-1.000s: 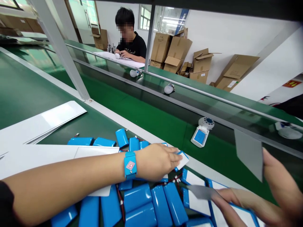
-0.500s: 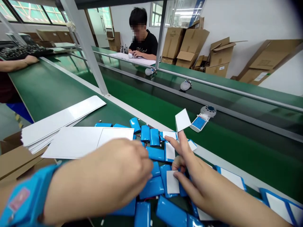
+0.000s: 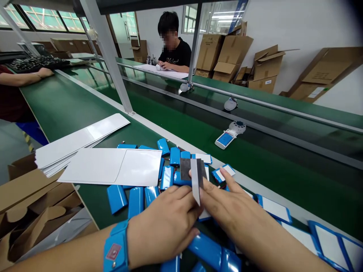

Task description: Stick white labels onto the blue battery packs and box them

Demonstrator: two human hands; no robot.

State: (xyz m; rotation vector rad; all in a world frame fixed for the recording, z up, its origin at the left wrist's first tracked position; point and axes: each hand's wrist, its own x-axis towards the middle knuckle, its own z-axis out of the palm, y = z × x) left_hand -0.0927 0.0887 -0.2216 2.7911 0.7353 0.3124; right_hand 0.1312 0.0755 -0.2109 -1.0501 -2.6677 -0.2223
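My left hand (image 3: 167, 223), with a blue wristband (image 3: 116, 247), is closed, its fingertips hidden against my right hand. My right hand (image 3: 229, 207) holds small adhesive pads (image 3: 195, 175) upright at its fingers; their dark grey faces and a pale strip show. One finger of this hand sticks out apart. Below and around both hands lie several blue battery packs (image 3: 136, 202), some bearing white pads, like the battery pack (image 3: 224, 173) just beyond my right hand. A white sheet (image 3: 138, 166) with a cut line lies left of the pads, partly over the batteries.
More white sheets (image 3: 82, 139) are stacked on the green bench at left. Open cardboard boxes (image 3: 42, 211) stand below its edge. White devices, one with a blue battery (image 3: 229, 136), lie on the green belt (image 3: 181, 124). A person (image 3: 176, 53) sits opposite; another person's arm (image 3: 25, 77) is at far left.
My left hand has moved right to meet my right hand. The pads at my right fingers have turned from white faces to dark ones. The white devices have shifted slightly along the belt.
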